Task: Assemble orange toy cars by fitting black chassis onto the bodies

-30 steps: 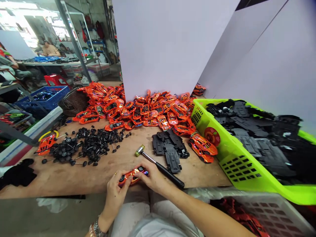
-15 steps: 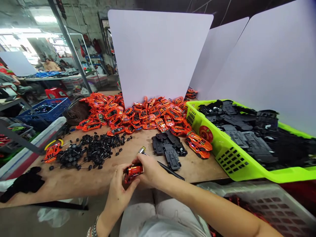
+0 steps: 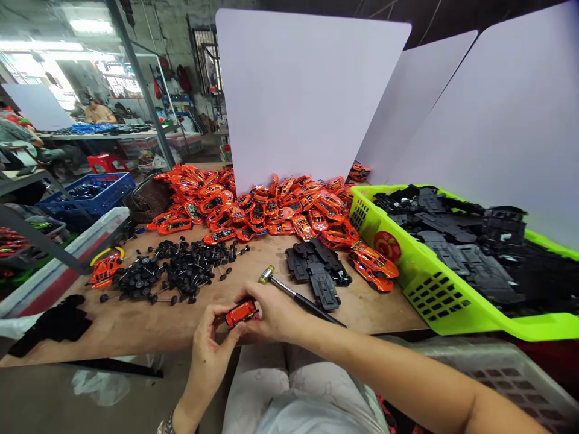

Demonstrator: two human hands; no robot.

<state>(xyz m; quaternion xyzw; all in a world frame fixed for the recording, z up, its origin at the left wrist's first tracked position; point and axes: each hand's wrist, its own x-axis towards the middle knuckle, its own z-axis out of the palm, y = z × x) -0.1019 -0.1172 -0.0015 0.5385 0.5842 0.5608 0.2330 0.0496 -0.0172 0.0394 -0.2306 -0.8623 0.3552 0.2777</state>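
The left hand [image 3: 211, 339] and right hand [image 3: 275, 313] clamp their fingers on one orange toy car [image 3: 242, 314]; a heap of orange car bodies [image 3: 253, 208] and black chassis [image 3: 452, 259] lie separate.

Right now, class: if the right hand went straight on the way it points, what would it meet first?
The orange toy car, which the right hand already touches, held with the left hand.

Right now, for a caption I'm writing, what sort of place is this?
Likely a toy-car assembly workshop: a heap of orange car bodies, loose black wheels on axles, and black chassis plates in a green plastic basket.
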